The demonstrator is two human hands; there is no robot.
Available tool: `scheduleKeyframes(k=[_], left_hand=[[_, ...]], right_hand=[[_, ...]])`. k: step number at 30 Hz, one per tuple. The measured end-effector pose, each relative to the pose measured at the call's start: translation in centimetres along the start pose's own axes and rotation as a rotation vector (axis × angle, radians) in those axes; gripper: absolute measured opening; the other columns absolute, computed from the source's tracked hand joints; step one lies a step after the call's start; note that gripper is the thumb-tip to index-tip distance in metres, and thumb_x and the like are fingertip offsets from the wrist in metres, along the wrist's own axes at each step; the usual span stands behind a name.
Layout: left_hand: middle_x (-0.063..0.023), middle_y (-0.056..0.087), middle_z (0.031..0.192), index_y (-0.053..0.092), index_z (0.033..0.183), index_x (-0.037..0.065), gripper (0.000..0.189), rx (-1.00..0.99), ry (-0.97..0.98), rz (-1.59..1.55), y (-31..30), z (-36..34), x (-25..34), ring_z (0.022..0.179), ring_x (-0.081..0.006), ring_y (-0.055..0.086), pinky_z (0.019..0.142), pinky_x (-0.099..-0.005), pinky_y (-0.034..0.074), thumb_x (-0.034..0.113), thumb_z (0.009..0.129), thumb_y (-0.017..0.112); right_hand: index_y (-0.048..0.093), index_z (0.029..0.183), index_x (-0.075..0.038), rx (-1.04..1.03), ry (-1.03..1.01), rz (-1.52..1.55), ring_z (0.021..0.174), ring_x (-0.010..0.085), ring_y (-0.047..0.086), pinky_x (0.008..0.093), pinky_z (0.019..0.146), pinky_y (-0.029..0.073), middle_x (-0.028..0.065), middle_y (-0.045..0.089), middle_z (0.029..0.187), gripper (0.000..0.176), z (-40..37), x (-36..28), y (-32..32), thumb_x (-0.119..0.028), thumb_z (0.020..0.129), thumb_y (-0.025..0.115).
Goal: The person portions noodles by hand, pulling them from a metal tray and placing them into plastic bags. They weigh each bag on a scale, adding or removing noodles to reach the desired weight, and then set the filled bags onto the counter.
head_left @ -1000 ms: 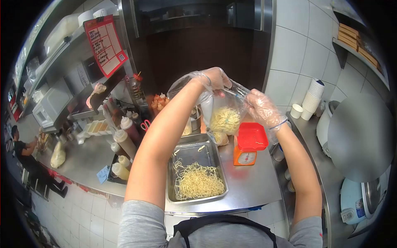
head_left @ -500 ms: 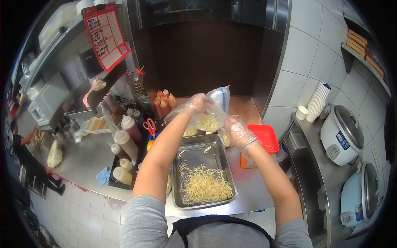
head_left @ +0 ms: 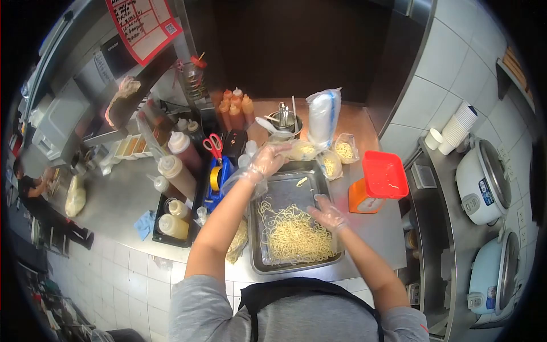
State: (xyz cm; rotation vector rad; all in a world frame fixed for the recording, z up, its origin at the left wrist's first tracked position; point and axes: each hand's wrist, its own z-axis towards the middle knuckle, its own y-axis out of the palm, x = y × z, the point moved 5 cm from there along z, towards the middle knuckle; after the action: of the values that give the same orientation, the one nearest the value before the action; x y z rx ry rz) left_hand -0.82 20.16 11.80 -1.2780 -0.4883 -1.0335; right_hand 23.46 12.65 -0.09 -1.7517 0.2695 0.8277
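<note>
My left hand [head_left: 270, 161], in a clear glove, is over the tray's far left corner, fingers curled toward the right. A thin clear plastic bag [head_left: 232, 181] hangs loosely about that hand and wrist; the fingers' grip on it is partly hidden. My right hand [head_left: 329, 214], also gloved, reaches over the metal tray [head_left: 257, 232] with its fingers apart, at the right edge of the loose yellow noodles [head_left: 296, 236]. Bagged noodles [head_left: 303, 150] lie just past my left fingertips. Beside them are two further noodle bags, a nearer one [head_left: 329, 166] and a farther one [head_left: 345, 150].
An orange container with a red top [head_left: 384, 176] stands right of the tray. Squeeze bottles [head_left: 178, 171], red-handled scissors [head_left: 213, 145] and a blue tape dispenser [head_left: 222, 182] are at left. Behind are a wrapped plastic roll [head_left: 323, 119] and a utensil pot [head_left: 285, 121]. Another person [head_left: 43, 196] works far left.
My right hand has come down from the raised plastic to the noodles in the tray. My left hand has lowered toward the tray's far corner. The view has shifted.
</note>
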Motion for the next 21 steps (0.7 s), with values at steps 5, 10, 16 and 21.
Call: scheduleKeyframes(k=[5,10,16,21], left_hand=[[-0.0186,0.067,0.115,0.064,0.117,0.0,0.037,0.296,-0.122,-0.205,0.1,-10.8,-0.9,0.105,-0.0257,0.066,0.09,-0.0353,0.052,0.001,0.082,0.053],[-0.019,0.066,0.108,0.068,0.104,0.004,0.035,0.452,-0.036,0.087,4.3,-22.5,-0.4,0.106,-0.0355,0.062,0.092,-0.0404,0.05,-0.007,0.076,0.049],[-0.0156,0.064,0.113,0.069,0.1,0.007,0.028,0.179,-0.088,0.339,7.1,-25.6,2.1,0.106,-0.0325,0.061,0.101,-0.0508,0.039,-0.001,0.077,0.058],[-0.0121,0.063,0.115,0.069,0.103,0.008,0.028,0.131,-0.12,0.35,7.1,-25.8,1.6,0.109,-0.0285,0.06,0.102,-0.0526,0.036,0.001,0.078,0.058]], right_hand=[[0.037,0.142,0.002,-0.017,-0.214,-0.246,0.134,0.0374,0.042,0.0414,0.112,0.031,0.0275,0.043,0.142,0.081,-1.6,-3.6,9.9,-0.059,0.091,0.049],[0.052,0.132,-0.005,-0.08,-0.267,0.246,0.125,0.039,0.049,0.0423,0.105,0.039,0.0254,0.054,0.129,0.064,3.7,-5.9,8.8,-0.051,0.088,0.057],[0.057,0.122,-0.004,0.178,0.198,-0.325,0.111,0.0407,0.055,0.0456,0.096,0.045,0.0243,0.061,0.113,0.05,11.1,-3.5,3.5,-0.037,0.085,0.062],[0.061,0.121,-0.011,0.309,-0.272,-0.185,0.105,0.0393,0.057,0.0484,0.091,0.047,0.02,0.059,0.113,0.048,12.2,-9.0,8.1,-0.034,0.08,0.069]])
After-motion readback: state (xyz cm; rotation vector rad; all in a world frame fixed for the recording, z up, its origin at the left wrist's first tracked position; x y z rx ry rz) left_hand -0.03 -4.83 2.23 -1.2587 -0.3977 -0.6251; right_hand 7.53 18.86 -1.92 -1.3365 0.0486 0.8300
